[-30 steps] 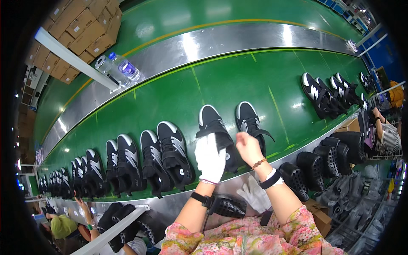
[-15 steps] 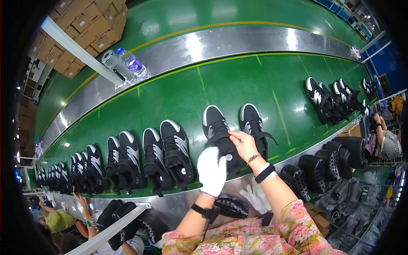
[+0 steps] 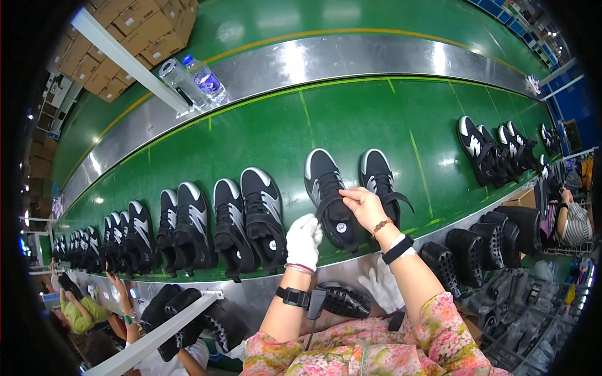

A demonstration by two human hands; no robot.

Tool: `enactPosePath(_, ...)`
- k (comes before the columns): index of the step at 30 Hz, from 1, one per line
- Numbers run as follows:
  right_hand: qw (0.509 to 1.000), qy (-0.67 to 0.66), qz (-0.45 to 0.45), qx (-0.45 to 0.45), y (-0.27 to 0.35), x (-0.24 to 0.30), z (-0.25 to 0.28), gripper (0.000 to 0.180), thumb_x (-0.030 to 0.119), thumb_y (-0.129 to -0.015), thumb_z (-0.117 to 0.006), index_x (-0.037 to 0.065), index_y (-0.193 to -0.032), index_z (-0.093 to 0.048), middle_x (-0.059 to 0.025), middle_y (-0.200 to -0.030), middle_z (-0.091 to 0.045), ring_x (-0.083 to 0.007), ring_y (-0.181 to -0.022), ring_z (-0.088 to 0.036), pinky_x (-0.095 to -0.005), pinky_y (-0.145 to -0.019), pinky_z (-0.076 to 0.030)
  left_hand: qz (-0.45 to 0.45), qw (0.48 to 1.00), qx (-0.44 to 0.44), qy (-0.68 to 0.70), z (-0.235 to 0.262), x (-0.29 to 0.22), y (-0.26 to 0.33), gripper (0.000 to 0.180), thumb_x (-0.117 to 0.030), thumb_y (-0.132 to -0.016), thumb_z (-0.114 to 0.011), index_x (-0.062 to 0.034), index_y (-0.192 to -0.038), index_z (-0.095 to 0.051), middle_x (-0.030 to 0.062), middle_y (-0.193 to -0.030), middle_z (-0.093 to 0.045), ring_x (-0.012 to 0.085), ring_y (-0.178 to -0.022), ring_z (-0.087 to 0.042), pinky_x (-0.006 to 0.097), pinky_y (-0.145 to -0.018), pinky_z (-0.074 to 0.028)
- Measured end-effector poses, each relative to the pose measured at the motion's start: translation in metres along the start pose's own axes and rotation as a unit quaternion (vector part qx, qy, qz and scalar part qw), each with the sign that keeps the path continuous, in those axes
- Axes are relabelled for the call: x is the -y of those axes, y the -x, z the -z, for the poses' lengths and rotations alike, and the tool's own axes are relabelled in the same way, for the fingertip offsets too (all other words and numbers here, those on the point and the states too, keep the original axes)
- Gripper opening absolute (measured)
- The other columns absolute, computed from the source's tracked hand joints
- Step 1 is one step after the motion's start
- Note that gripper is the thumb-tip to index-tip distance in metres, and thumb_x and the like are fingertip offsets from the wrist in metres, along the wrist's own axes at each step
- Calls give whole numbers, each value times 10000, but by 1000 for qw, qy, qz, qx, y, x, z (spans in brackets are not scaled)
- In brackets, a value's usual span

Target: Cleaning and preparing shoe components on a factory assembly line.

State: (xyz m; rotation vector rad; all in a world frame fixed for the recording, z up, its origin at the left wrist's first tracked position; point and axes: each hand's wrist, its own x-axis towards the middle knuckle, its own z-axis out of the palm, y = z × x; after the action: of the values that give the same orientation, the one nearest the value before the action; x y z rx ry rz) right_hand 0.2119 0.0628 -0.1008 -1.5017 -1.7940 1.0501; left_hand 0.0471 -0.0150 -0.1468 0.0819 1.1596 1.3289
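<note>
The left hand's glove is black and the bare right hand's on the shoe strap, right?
No, the glove on the left hand is white, not black: the head view shows it. The bare right hand is on the shoe strap.

Brown cardboard boxes [image 3: 147, 26] stacked beyond far edge of green conveyor belt [image 3: 370, 116], at left; glossy green floor [image 3: 276, 15], yellow stripe [image 3: 351, 29]; white glare [image 3: 293, 56] on silver metal ledge [image 3: 370, 53].

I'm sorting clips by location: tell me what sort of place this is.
Probably a shoe factory line: matching black sneakers stand in pairs along a long green belt, and cardboard boxes are stacked beyond.
</note>
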Motion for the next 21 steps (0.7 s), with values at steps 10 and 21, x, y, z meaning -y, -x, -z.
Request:
enactPosePath(10,969,233,81,-12,42,50,14,346,105,-767,-634,37,-1104,-599,-159,-981,-551,-319,-942,-567,-395,-831,-482,-237,875,36,-419,-6,-9,26,677,-108,-826,-649,6,-1413,-331,210,-1327,-470,307,-1170,-519,366,-951,-454)
enactPosePath(21,959,194,196,-63,41,42,-15,323,42,-767,-619,-14,-1086,-602,-145,-983,-563,-320,-938,-544,-378,-827,-480,-378,697,11,-609,-18,4,-10,591,-149,-867,-542,-17,-1405,-335,279,-1156,-575,439,-925,-616,471,-782,-504)
